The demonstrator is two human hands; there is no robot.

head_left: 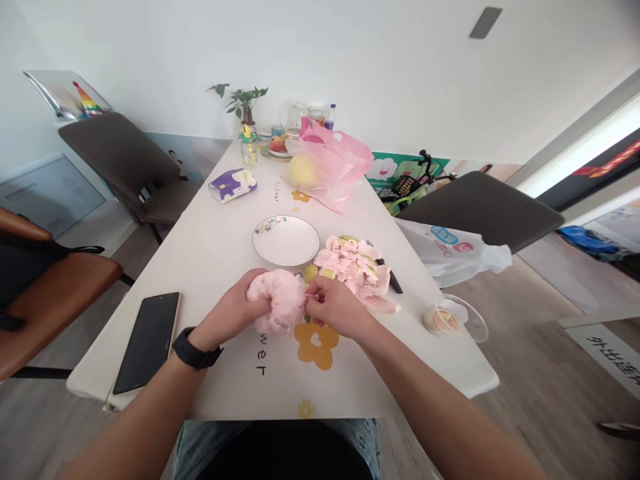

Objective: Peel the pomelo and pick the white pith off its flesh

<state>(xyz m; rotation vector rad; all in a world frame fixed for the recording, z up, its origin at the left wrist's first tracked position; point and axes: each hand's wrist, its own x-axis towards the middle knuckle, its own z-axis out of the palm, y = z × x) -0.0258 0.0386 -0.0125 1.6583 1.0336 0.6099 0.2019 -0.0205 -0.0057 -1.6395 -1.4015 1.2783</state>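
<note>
Both hands work at a soft pink pomelo (276, 301) just above the table's near middle. My left hand (229, 312) cups its left side, with a black watch (197, 349) on that wrist. My right hand (335, 307) pinches its right side between the fingertips. Right next to that hand lies a heap of pink and yellow-green pomelo peel (355, 267). A white bowl with a printed rim (285, 241) stands just beyond the fruit, and it looks bare. A black knife handle (393, 281) pokes out from behind the peel.
A black smartphone (147, 343) lies at the white table's (220, 280) left edge. Farther off are a tissue box (233, 185), a pink plastic bag (330, 163) with a yellow fruit, and a plant (243, 103). Dark chairs (480, 210) flank the table, and a plastic cup (453, 319) sits near the right edge.
</note>
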